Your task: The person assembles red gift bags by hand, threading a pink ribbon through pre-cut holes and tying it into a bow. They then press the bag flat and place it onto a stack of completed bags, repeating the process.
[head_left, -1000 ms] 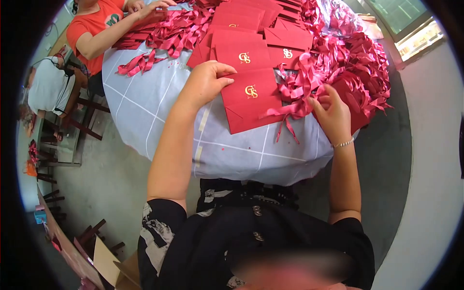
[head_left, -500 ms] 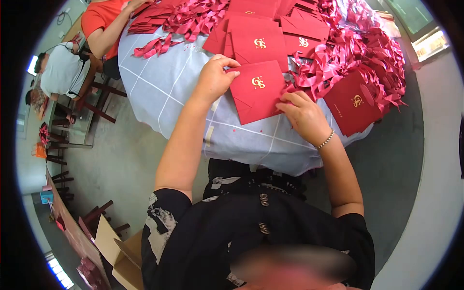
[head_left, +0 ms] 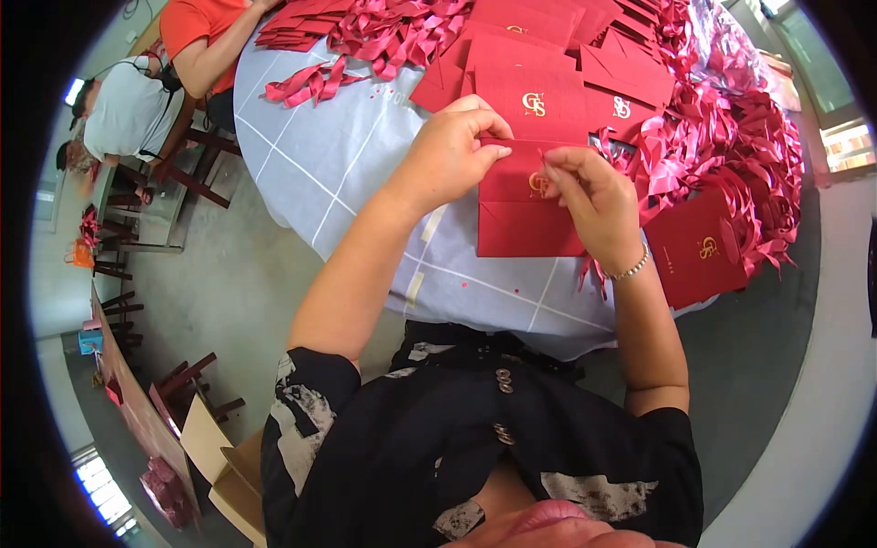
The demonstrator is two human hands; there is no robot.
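A red paper bag with a gold logo [head_left: 528, 228] lies flat near the front edge of the table, its folded bottom toward me. My left hand [head_left: 457, 151] pinches its far left edge between thumb and fingers. Above the bag's upper right part, my right hand [head_left: 594, 201] is closed on the end of a red ribbon, and more ribbon hangs below that hand. Just beyond lies another red bag [head_left: 557, 96]. To the right rests a stack of red bags [head_left: 690, 251] with ribbon handles.
Piled red ribbons [head_left: 767, 146] cover the right side of the table, with loose ribbons [head_left: 315, 84] at the back left. The blue-white tablecloth [head_left: 338, 173] shows on the left. A co-worker in orange [head_left: 206, 46] is at the far left edge. An open carton [head_left: 228, 466] stands lower left.
The bag has turned so its folded bottom faces me. My left hand has shifted right along its far edge; my right hand has risen over the bag with the ribbon.
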